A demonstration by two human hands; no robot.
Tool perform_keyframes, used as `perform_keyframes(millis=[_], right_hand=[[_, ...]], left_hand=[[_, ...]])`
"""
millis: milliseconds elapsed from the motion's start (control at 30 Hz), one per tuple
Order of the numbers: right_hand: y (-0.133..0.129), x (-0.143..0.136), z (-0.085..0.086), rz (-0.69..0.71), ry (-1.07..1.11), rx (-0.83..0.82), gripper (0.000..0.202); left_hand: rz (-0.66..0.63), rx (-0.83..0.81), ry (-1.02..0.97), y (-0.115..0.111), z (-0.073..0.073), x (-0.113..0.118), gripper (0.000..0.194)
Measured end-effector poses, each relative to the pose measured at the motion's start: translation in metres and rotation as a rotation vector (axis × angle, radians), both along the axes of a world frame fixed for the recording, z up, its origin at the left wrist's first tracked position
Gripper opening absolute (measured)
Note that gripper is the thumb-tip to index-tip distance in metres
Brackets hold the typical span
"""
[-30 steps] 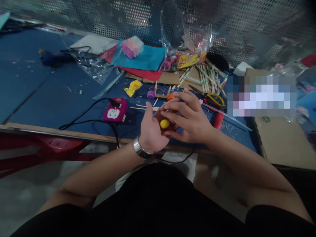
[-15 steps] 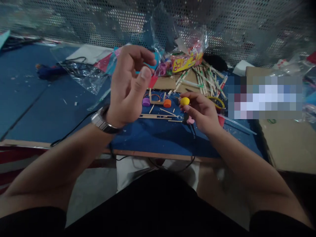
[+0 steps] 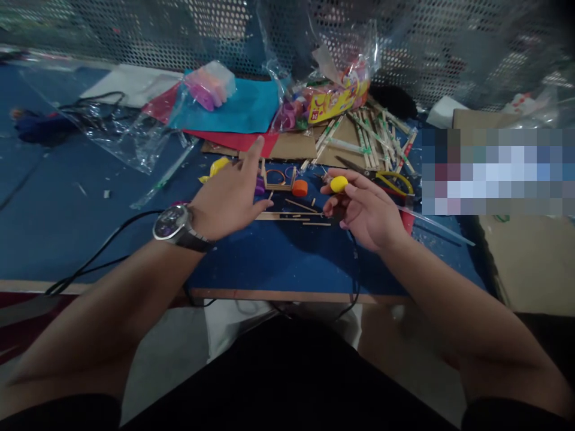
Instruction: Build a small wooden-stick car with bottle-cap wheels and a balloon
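right hand point(image 3: 372, 218), partly closed: thumb and fingertips hold a yellow ball point(image 3: 339, 184) above the surface point(image 3: 269, 257), with the lower fingers curled loosely beneath. left hand point(image 3: 229, 197), open: fingers spread, palm turned down, nothing visible in its grasp; it reaches toward a small wooden frame point(image 3: 278, 187), contact uncertain. handling the ball well probably calls for light, even pressure from the fingertips, since its material may be soft and a hard pinch could dent it; keeping it raised should also keep it off the loose sticks point(image 3: 287, 218) and debris below. the left hand is best kept level and slow near the frame, whose thin uprights look easy to knock. the ball is bright yellow, smooth and rounded, slightly wider than tall in this view, lying to the right of an orange cap point(image 3: 299, 188).
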State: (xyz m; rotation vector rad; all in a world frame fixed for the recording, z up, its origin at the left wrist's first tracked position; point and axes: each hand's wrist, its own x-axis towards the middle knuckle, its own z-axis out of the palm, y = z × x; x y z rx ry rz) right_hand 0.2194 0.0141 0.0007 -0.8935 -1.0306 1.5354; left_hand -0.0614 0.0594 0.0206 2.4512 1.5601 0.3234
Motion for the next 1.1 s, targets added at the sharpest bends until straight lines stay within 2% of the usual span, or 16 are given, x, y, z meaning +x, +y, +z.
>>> perform_keyframes(millis=[100, 300, 533, 700, 767, 867, 967, 1100], right_hand=[[-0.002, 0.001, 0.001, -0.007, 0.000, -0.008, 0.031], [-0.006, 0.002, 0.005, 0.002, -0.002, -0.017, 0.031], [-0.004, 0.001, 0.007, -0.040, -0.012, -0.047, 0.032], [-0.002, 0.005, 0.006, -0.060, -0.032, -0.046, 0.039], [-0.001, 0.007, 0.007, -0.064, -0.036, -0.050, 0.040], [0.000, 0.009, 0.007, -0.060, -0.026, -0.055, 0.041], [0.000, 0.010, 0.006, -0.057, -0.008, -0.045, 0.038], [-0.001, 0.008, 0.005, -0.050, -0.018, 0.006, 0.039]], left_hand=[[0.041, -0.030, 0.051, 0.003, 0.000, 0.002, 0.108], [-0.026, 0.025, 0.050, 0.012, -0.007, -0.002, 0.103], [-0.095, -0.009, -0.137, 0.013, 0.000, -0.007, 0.102], [-0.054, -0.025, -0.228, 0.009, 0.006, -0.012, 0.102], [-0.101, -0.063, -0.298, 0.006, 0.008, -0.013, 0.100], [-0.238, -0.175, -0.372, 0.001, 0.011, -0.012, 0.091], [-0.367, -0.260, -0.359, -0.004, 0.009, -0.008, 0.084], [-0.434, -0.289, -0.287, -0.009, 0.004, -0.002, 0.078]])
